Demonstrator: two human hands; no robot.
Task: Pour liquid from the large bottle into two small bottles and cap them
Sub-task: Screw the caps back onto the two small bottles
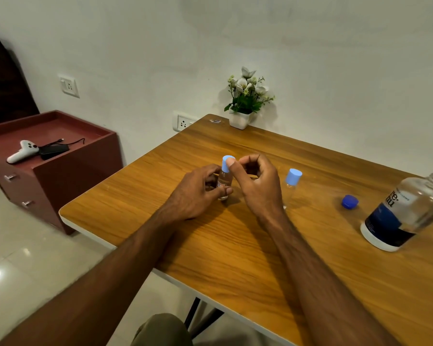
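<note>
The capping step looks to be in hand, on what seems the second of the 2 small bottles. The left hand [198, 193] grips the glass body of one small bottle [224, 182] standing near the middle of the table [235, 245], while the right hand [258, 183] pinches its light blue cap [227, 164] between thumb and forefinger, apparently twisting it home. At 3 o'clock from that bottle, just beyond the right hand, stands the other small bottle [291, 183], its own light blue cap already on. Further toward 3 o'clock lies a dark blue cap [349, 201], loose on the wood, and beyond it the large bottle [403, 213] stands open. Next, I judge, comes finishing the twist, letting go, and perhaps closing the large bottle. Hard to make out: whether the pinched cap is fully seated, how much liquid either small bottle holds, and the lower part of the second one, hidden behind the right wrist. The large bottle is cut off by the frame's right edge. At 12 o'clock a potted plant [245, 101] sits against the wall.
</note>
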